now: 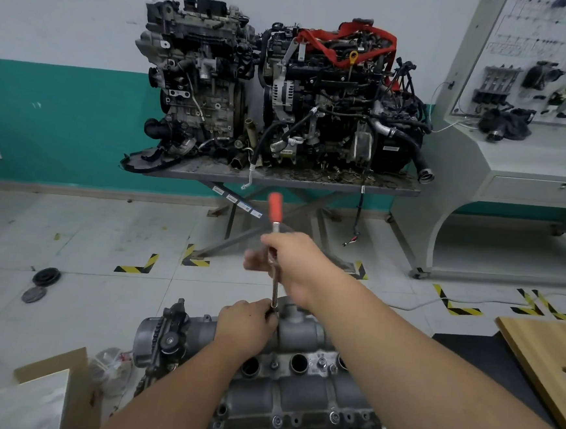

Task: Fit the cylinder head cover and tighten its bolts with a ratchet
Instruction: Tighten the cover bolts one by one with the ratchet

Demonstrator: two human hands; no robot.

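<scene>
Our left hand (244, 326) pinched the socket end on the cover (296, 378) while our right hand (291, 265) gripped the ratchet (274, 237) shaft — best kept square on the bolt.

An auto workshop or training bay — two stripped engines (277, 92) on a steel lift table (277, 177), wall-mounted parts display board (541, 62), hazard-tape floor markings (137, 264), teal-banded wall (52, 121).

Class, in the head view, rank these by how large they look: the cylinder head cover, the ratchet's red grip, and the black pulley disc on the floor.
1. cylinder head cover, by far the largest, though it is also nearest the camera.
2. black pulley disc.
3. red grip, close to the disc in extent, so this order is unsure.
</scene>
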